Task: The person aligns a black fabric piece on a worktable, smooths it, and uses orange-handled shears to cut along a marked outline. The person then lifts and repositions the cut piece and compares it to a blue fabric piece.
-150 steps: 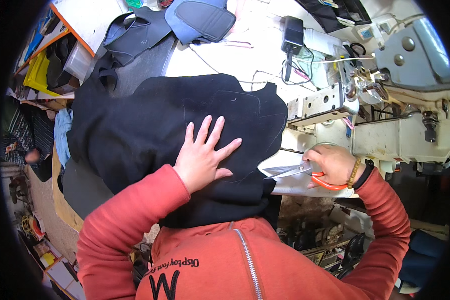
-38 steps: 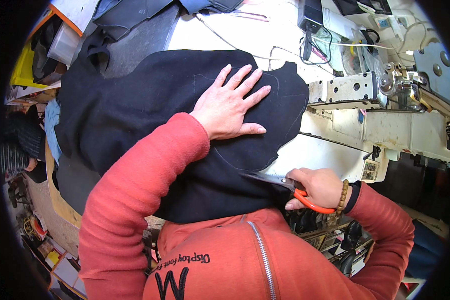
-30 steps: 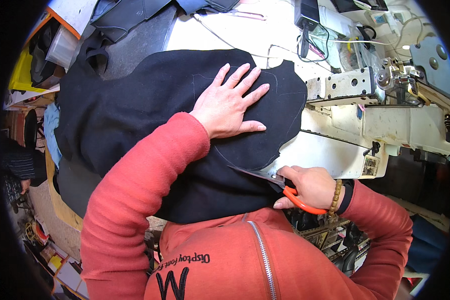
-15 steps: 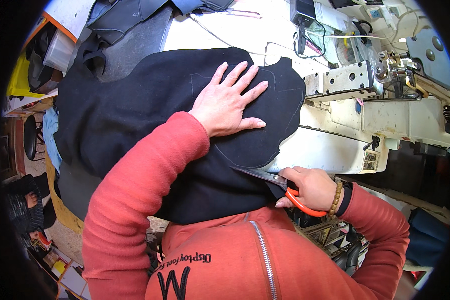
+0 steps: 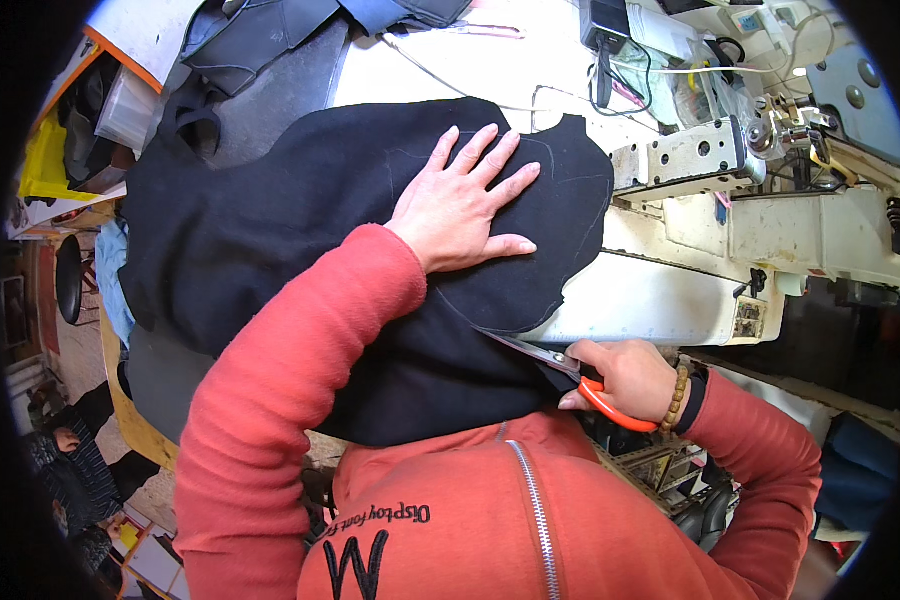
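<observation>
Black fabric lies across the white work surface and hangs toward my body. Thin pale outlines are drawn on it. My left hand presses flat on the cloth, fingers spread, inside the outlined area. In my right hand are scissors with orange handles, fingers wrapped round the grips. Their blades point left along the curved pale line at the fabric's near right part, with cloth on both sides of them. The lower blade is largely hidden by the cloth.
A sewing machine stands at the right, its white bed next to the fabric. A black power adapter and cables lie at the back. Dark cut pieces rest at the back left. A bin with yellow stands far left. A person sits lower left.
The view has shifted slightly, so everything sits a little to the right. My left hand stays flat on the fabric, and the scissors remain near the same place on the line.
</observation>
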Motion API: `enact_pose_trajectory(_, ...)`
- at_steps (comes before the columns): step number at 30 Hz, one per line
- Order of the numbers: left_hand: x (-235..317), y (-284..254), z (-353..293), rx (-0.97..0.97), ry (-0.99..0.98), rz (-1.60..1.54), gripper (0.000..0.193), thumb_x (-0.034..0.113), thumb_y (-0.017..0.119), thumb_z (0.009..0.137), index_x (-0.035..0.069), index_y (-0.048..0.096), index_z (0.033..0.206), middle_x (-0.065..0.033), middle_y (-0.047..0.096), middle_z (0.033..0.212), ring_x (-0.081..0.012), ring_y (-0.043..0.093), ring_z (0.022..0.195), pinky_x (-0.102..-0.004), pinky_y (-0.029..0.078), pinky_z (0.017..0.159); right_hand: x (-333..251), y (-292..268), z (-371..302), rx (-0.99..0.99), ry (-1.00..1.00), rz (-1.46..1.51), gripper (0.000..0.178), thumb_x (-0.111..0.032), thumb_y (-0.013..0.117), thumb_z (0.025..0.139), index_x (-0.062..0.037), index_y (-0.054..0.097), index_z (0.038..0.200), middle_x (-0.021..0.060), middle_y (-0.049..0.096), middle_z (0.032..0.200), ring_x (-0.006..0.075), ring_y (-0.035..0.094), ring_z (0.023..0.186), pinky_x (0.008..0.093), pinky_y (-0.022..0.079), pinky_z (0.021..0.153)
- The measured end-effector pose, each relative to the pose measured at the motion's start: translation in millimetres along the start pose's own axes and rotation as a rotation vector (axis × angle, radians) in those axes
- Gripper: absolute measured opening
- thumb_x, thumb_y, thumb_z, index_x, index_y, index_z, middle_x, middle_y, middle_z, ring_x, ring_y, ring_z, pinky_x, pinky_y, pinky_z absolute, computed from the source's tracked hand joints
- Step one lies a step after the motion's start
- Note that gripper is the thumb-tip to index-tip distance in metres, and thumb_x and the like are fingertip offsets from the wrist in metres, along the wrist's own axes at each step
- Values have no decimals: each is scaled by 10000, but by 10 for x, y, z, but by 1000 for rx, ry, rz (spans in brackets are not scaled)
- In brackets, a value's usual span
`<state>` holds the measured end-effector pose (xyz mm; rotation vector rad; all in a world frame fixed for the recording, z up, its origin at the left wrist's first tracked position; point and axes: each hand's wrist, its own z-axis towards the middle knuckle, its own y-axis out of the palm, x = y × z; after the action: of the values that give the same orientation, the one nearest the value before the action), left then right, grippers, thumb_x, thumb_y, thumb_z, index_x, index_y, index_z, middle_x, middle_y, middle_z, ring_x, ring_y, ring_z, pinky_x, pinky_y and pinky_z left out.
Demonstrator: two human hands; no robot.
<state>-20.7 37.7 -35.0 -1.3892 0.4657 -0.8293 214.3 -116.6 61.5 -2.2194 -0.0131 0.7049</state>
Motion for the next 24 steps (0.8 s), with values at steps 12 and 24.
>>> enact_pose_trajectory(12, -5, 23, -1, 20, -1, -17, 812, 717, 424, 941, 186, 379, 1553, -156, 279, 1631, -337, 195, 1529, -546, 135, 1228, -219, 128, 182, -33, 114, 46, 588, -579, 667, 883, -28, 569, 1066, 183, 664, 821, 378, 672, 766, 453, 520, 674)
enact_pose_trajectory(24, 622, -688, -1201, 333, -127, -390, 505, 203, 799, 724, 69, 641, 1185, -136, 612, 1271, -312, 568, 1189, -479, 409, 1039, -175, 204, 137, -12, 154, 179, 608, -579, 670, 886, -33, 586, 1142, 191, 678, 805, 376, 678, 790, 456, 507, 694)
